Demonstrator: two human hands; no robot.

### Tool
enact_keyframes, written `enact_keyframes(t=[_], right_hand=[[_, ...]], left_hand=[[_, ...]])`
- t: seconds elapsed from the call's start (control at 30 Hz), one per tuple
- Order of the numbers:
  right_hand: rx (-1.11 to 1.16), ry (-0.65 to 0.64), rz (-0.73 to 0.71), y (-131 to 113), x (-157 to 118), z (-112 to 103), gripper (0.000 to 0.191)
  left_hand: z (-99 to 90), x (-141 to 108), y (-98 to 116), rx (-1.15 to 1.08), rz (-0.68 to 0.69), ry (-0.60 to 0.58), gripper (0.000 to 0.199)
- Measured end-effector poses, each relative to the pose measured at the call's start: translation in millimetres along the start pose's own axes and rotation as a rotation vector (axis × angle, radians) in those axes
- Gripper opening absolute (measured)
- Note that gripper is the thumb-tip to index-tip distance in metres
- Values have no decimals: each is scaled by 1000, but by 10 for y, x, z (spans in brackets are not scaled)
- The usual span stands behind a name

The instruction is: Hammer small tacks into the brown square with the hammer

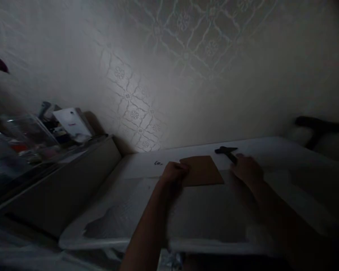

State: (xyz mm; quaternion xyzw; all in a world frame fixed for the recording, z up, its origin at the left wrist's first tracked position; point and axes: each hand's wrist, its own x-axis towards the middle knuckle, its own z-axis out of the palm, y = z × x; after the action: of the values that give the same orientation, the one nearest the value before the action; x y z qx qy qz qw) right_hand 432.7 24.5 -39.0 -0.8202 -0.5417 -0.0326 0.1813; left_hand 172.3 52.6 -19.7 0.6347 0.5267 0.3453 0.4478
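My right hand [248, 171] is wrapped round the handle of a hammer [225, 150]. The hammer's dark head is just above the white table surface, with its pointed end to the right. A flat brown board [202, 171], which looks like wood or cardboard, lies to the left of the hammer. At the board's left edge, my left hand [175, 171] has its fingers pinched together. Whatever is between those fingertips is too dark to make out. Several small dark pieces [158, 163], perhaps nails, lie on the table left of my left hand.
The white table [203, 214] stands against a patterned wall [186, 75]. A cabinet [73, 180] on the left carries a white box [72, 122] and a clear container [31, 131]. A blurred dark T-shaped object [319, 126] is at the far right. The room is dim.
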Motion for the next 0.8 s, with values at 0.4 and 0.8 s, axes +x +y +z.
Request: enact_keyframes(t=[0.4, 0.8], right_hand=[[40, 101, -104, -69, -56, -138, 34], [339, 76, -641, -266, -179, -100, 36]], left_hand=[[-19, 14, -36, -53, 29, -50, 11], [-20, 28, -76, -288, 12, -72, 30]])
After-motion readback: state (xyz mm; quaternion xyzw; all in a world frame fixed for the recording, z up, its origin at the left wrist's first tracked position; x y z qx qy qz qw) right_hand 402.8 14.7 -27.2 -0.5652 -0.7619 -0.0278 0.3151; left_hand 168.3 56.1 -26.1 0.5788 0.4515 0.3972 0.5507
